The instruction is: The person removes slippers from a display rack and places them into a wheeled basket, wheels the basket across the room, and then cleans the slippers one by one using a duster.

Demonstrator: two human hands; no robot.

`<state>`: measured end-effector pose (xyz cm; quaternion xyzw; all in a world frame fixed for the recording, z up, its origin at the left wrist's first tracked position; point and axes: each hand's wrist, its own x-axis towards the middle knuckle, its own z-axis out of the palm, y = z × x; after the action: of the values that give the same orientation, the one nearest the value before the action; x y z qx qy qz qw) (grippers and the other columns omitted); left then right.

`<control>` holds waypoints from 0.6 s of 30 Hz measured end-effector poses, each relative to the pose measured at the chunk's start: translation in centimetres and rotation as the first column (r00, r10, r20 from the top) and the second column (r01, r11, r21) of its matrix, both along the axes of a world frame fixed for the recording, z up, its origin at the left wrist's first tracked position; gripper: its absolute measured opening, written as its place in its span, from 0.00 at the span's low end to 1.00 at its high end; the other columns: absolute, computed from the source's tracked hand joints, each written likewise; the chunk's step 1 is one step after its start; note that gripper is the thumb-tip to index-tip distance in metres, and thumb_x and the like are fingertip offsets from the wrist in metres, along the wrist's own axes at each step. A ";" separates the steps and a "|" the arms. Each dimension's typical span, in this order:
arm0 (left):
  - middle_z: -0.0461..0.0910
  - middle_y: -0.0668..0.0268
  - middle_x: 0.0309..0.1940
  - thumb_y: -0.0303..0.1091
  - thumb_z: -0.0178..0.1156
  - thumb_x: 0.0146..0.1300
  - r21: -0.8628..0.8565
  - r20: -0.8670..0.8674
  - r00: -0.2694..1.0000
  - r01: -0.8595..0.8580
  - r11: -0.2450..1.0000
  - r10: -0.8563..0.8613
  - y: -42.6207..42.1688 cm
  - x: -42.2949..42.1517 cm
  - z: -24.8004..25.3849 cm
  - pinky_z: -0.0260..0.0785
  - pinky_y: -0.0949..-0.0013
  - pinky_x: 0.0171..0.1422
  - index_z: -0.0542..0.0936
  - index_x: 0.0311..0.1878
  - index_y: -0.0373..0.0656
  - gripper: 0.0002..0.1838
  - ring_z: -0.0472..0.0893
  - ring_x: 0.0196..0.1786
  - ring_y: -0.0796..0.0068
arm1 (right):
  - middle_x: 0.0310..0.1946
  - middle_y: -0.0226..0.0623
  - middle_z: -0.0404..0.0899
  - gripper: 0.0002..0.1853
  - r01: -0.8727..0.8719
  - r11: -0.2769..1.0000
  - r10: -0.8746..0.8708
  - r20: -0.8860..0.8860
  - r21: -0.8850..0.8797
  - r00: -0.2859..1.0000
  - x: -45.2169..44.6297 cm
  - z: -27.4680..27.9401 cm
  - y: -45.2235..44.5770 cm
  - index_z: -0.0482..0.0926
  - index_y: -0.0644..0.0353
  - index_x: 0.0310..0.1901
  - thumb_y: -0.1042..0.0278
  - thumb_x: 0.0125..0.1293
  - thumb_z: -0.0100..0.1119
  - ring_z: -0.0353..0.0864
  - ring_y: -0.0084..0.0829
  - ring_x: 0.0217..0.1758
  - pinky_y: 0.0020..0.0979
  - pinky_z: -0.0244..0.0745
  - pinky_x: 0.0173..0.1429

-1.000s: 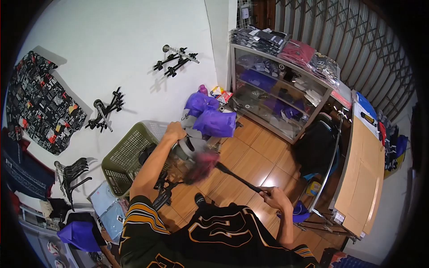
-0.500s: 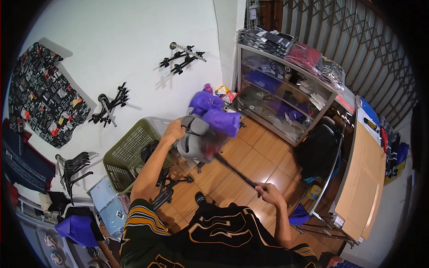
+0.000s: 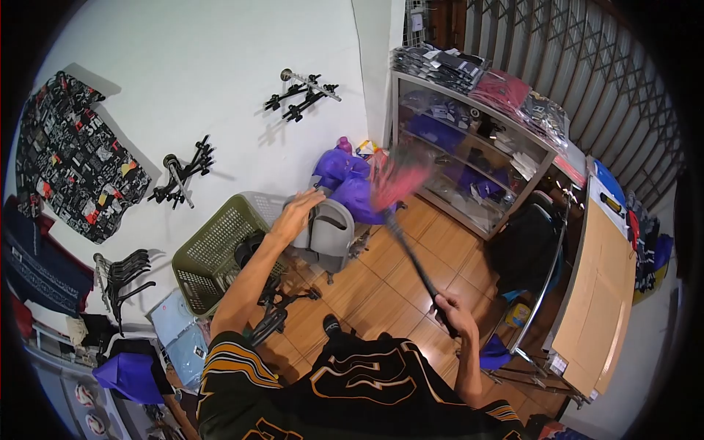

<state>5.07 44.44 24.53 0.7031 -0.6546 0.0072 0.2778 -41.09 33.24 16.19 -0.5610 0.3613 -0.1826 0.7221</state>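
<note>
My right hand [image 3: 455,314] is wrapped round the black handle of a duster [image 3: 418,264]. The duster's pink-red head is smeared by motion and raised in front of the glass cabinet. My left hand [image 3: 301,213] has its fingers stretched out at the upper left edge of a grey rounded plastic object [image 3: 330,233]. I cannot make out exactly what that object is. It stands on the tiled floor beside purple plastic bags [image 3: 356,194].
A green perforated basket [image 3: 209,246] stands left of the grey object. Ahead is a glass cabinet [image 3: 455,154] topped with packed clothes. To the right are a black-covered chair [image 3: 524,238] and a tan board [image 3: 598,286]. Hangers [image 3: 183,172] project from the wall.
The duster has swung up and away from the grey object. My right hand has moved slightly right. My left fingers have straightened from their grip on the grey object, which sits lower.
</note>
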 end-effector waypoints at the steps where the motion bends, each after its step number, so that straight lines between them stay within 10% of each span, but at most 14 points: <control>1: 0.73 0.54 0.62 0.08 0.44 0.56 0.001 0.000 1.000 0.002 1.000 -0.002 -0.1 0.0 0.0 0.52 0.52 0.78 0.75 0.59 0.42 0.29 0.66 0.70 0.53 | 0.21 0.31 0.76 0.18 -0.178 0.982 0.162 -0.193 -0.068 0.968 -0.4 -0.6 -0.6 0.77 0.60 0.59 0.62 0.72 0.51 0.71 0.20 0.20 0.24 0.68 0.24; 6: 0.73 0.51 0.61 0.15 0.50 0.63 -0.319 0.005 0.996 -0.078 0.944 0.084 -0.5 0.4 0.8 0.64 0.54 0.71 0.76 0.57 0.39 0.20 0.68 0.68 0.50 | 0.22 0.34 0.80 0.15 -0.539 0.782 0.203 -0.690 -0.313 0.695 -0.7 -0.8 -0.5 0.83 0.58 0.51 0.62 0.70 0.55 0.78 0.25 0.27 0.31 0.75 0.36; 14: 0.72 0.50 0.63 0.23 0.51 0.70 -0.289 -0.281 0.936 -0.294 0.911 0.212 -1.1 0.1 1.3 0.71 0.62 0.62 0.77 0.57 0.39 0.14 0.74 0.64 0.55 | 0.23 0.30 0.76 0.15 0.081 0.996 -0.080 0.042 -0.039 0.996 1.9 2.4 0.3 0.80 0.62 0.44 0.61 0.75 0.47 0.68 0.17 0.16 0.21 0.63 0.22; 18: 0.81 0.56 0.50 0.29 0.51 0.72 -0.280 -0.307 0.922 -0.326 0.903 0.237 -2.0 0.4 -0.2 0.71 0.71 0.55 0.78 0.55 0.37 0.12 0.79 0.52 0.70 | 0.20 0.29 0.75 0.16 -0.168 0.986 0.168 0.072 -0.002 0.983 2.8 1.2 0.6 0.79 0.62 0.34 0.60 0.75 0.48 0.68 0.19 0.16 0.23 0.63 0.21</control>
<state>5.47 42.40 24.31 0.7299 -0.4917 0.0614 0.4709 -38.29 33.88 17.42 -0.5811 0.2867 -0.1403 0.7486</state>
